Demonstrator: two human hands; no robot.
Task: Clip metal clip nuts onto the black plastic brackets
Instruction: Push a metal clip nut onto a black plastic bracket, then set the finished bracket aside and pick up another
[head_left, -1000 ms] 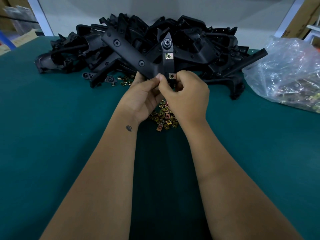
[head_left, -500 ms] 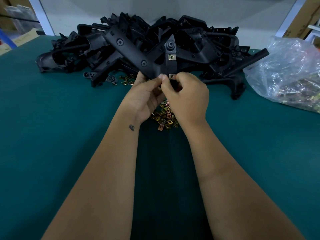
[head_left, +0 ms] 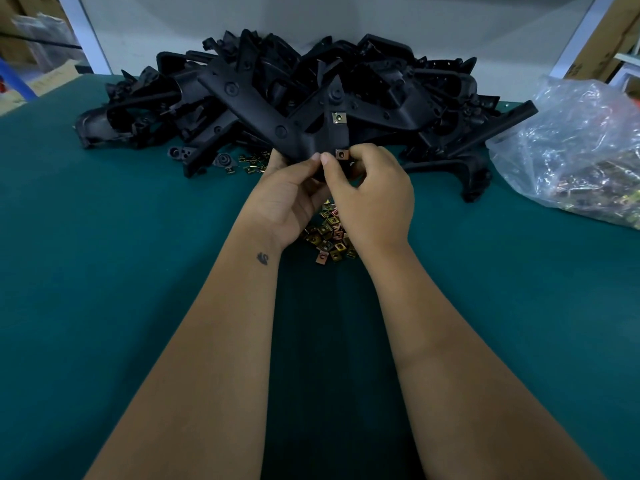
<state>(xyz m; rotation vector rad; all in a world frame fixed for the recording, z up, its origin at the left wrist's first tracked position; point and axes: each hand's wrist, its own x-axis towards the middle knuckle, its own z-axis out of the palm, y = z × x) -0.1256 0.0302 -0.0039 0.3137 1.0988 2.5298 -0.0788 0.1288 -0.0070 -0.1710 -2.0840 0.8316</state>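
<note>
Forearms frame loose clip nuts [head_left: 330, 233] heaped on green table [head_left: 104, 271]. Left hand [head_left: 287, 195] grips black bracket [head_left: 294, 133]; right hand [head_left: 374, 195] pinches clip nut [head_left: 341, 154] at its lower edge. Second nut [head_left: 338, 117] sits clipped higher. Bracket pile [head_left: 381, 81] behind, plastic bag [head_left: 581, 147] far right.

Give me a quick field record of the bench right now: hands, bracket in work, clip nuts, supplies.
left hand: holds the held bracket's lower end
right hand: pinches the lower clip nut at the bracket's edge
held bracket: black plastic, lifted over the bench
upper clip nut: on the bracket
lower clip nut: at the bracket's bottom end; whether fully seated, cannot tell
loose clip nuts: small heap under the hands
bracket pile: behind
plastic bag: far right
</note>
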